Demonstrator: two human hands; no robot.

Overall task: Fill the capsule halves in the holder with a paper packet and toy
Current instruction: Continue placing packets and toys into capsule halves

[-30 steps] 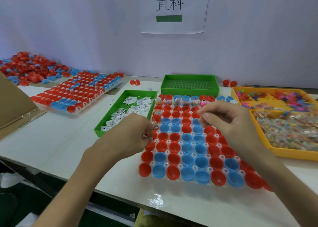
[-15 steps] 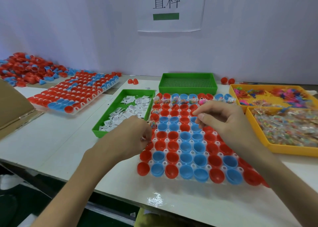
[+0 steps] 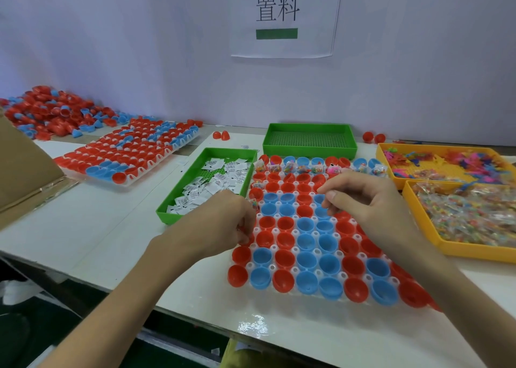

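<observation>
The white holder (image 3: pixel 275 230) lies in front of me, packed with red and blue capsule halves (image 3: pixel 307 240). Its back row holds clear toy packets (image 3: pixel 303 169); most other cups look empty. My left hand (image 3: pixel 223 222) is curled at the holder's left edge, and a small toy packet (image 3: pixel 254 203) shows at its fingertips. My right hand (image 3: pixel 363 203) hovers over the second and third rows with thumb and forefinger drawn together; I see nothing between them. Paper packets (image 3: pixel 212 185) lie in the near green tray (image 3: pixel 178 197).
An empty green tray (image 3: pixel 310 140) stands behind the holder. At the right are two yellow trays, one with coloured toys (image 3: pixel 446 164) and one with bagged toys (image 3: pixel 474 214). A second filled holder (image 3: pixel 131 155), a loose capsule pile (image 3: pixel 53 113) and cardboard (image 3: pixel 22 166) are at the left.
Both hands stay nearly in place over the holder. My right hand's fingertips have edged slightly left and down toward the cups.
</observation>
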